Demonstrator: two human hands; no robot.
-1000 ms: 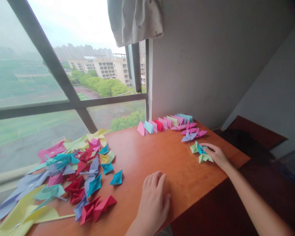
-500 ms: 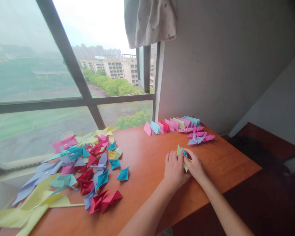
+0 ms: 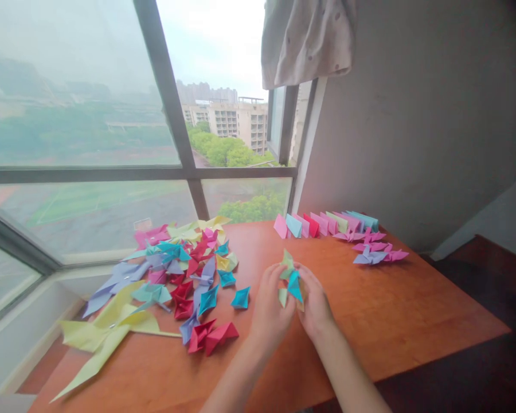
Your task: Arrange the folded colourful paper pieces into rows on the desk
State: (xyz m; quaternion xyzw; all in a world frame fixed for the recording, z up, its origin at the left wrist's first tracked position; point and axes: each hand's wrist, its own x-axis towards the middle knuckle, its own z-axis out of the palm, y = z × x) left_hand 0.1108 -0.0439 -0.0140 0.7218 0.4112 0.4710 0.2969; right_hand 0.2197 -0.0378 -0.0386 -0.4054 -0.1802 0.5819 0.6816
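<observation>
Between my two hands, above the table, is a pale green folded-paper origami with a bright blue folded paper against its front. My left hand is closed around the left side of this green and blue origami. From the right, my right hand grips it, fingers curled behind the blue part. The palms partly cover the green paper, so I cannot tell whether the two papers are joined. Nearest to my left hand lies a small blue paper boat.
Left on the wooden table is a pile of origami, with a large yellow pinwheel and red folded papers. At the back right stand a row of folded papers and several paper cranes. A window borders the far side.
My view has turned left. The hands have tilted the origami, so the blue paper shows more fully, and my right hand has moved from its top to its right side.
</observation>
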